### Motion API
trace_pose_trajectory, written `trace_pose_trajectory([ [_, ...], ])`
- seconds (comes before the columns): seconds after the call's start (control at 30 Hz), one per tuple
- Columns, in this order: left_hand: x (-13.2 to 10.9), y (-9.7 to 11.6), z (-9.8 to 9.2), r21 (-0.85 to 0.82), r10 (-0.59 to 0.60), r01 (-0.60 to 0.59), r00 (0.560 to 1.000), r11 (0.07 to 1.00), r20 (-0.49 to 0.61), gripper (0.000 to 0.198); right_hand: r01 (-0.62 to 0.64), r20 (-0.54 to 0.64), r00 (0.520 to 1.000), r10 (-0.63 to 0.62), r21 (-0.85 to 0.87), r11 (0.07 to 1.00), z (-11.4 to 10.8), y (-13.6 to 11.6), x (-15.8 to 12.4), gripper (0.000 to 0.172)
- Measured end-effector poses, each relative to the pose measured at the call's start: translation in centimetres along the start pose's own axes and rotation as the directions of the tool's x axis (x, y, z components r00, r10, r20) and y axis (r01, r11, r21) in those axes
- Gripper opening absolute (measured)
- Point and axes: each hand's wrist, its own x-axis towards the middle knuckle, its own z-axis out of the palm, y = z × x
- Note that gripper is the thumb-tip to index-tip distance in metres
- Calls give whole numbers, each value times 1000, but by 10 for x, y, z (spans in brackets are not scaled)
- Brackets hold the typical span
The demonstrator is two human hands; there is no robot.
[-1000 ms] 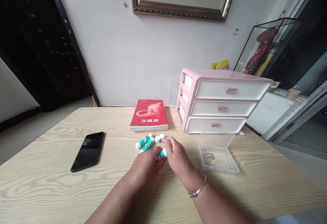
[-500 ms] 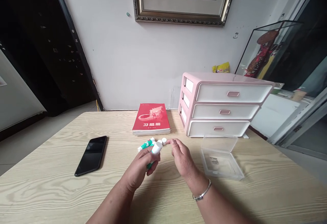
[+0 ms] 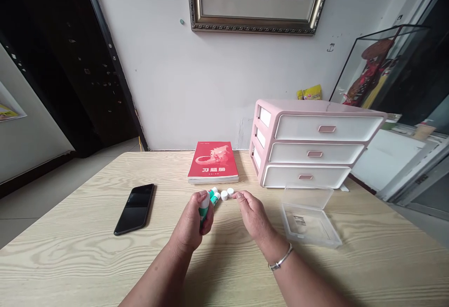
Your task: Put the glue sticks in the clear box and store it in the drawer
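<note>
My left hand (image 3: 192,220) is wrapped round a green and white glue stick (image 3: 204,210), thumb pressed on its white top end. Just beyond it, two more glue sticks (image 3: 215,199) in green and white lie on the table, partly hidden by the hand. Two small white caps (image 3: 224,196) stand to the right of them. My right hand (image 3: 253,214) has thumb and index finger pinched together, with the fingertip close beside the farther cap. Whether it touches that cap, or whether anything is between the fingers, I cannot make out.
A black phone (image 3: 135,210) lies at the left. Behind the hands is a red book (image 3: 213,161). A pink and white drawer unit (image 3: 314,153) stands at the back right, with an open clear plastic box (image 3: 312,230) in front of it, on the wooden table (image 3: 70,265).
My left hand has turned the glue stick more upright, and its thumb has moved onto the white top. My right hand stays near the caps. The view has shifted slightly.
</note>
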Motion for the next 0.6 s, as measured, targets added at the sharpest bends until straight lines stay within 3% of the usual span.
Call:
trace_pose_trajectory([
  [0.17,-4,1,5,60,-8,9,1000,998,-25,49,39,17,999,-39,42,998,1,-15,-4,44],
  [0.27,-10,5,11,262,27,-18,999,965,-29,54,89,73,993,-98,126,988,-2,-38,-12,41],
  [0.37,-15,8,16,499,52,-74,997,863,58,55,92,178,975,-135,233,968,-2,-57,-23,33],
  [0.47,-15,5,18,577,32,-118,987,808,158,53,43,256,959,-120,287,957,0,-61,-33,29],
  [0.53,-14,1,17,593,10,-149,973,792,231,53,-8,263,962,-79,314,950,0,-55,-39,28],
  [0.6,-13,-2,15,626,22,-204,958,752,284,52,-38,193,981,-22,304,952,-6,-45,-43,29],
])
